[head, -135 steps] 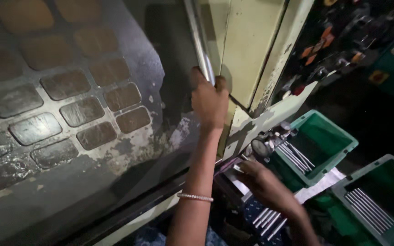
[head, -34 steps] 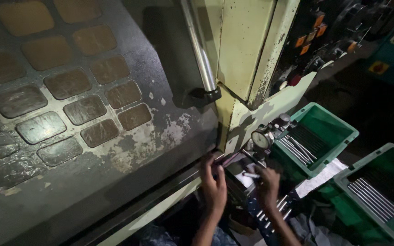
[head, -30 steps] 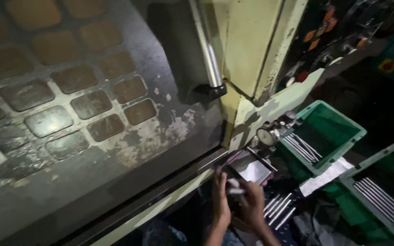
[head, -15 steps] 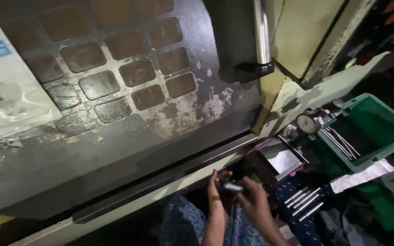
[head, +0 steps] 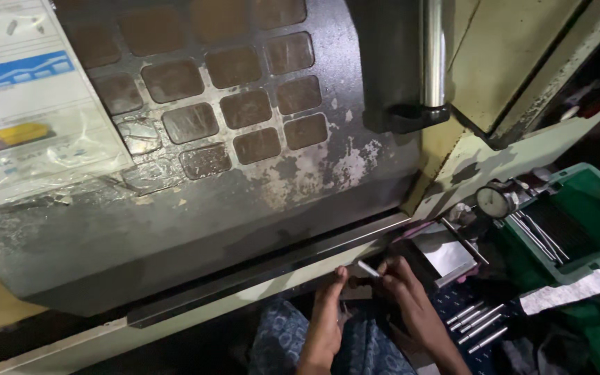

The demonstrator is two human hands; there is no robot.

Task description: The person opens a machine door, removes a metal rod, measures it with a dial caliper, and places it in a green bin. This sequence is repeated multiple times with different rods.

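My right hand (head: 405, 300) pinches a short bright metal pin (head: 368, 269) at its fingertips, low in the view and just below the machine's sliding door (head: 230, 173). Right beside it is my left hand (head: 326, 318), fingers together and pointing up toward the pin's near end; whether it touches the pin I cannot tell. Both hands hover over my lap in patterned blue cloth (head: 282, 340). Several more metal pins (head: 477, 323) lie to the right of my right hand.
The door's chrome handle (head: 430, 55) stands at the upper middle. A dial gauge (head: 496, 201) and a small metal block (head: 444, 255) sit at the right. A green tray (head: 578, 222) holds long rods. A plastic-covered sheet (head: 29, 104) hangs on the door's left.
My left hand has come off the door handle and dropped to my lap. My right hand has picked up a pin. The view has swung left along the door.
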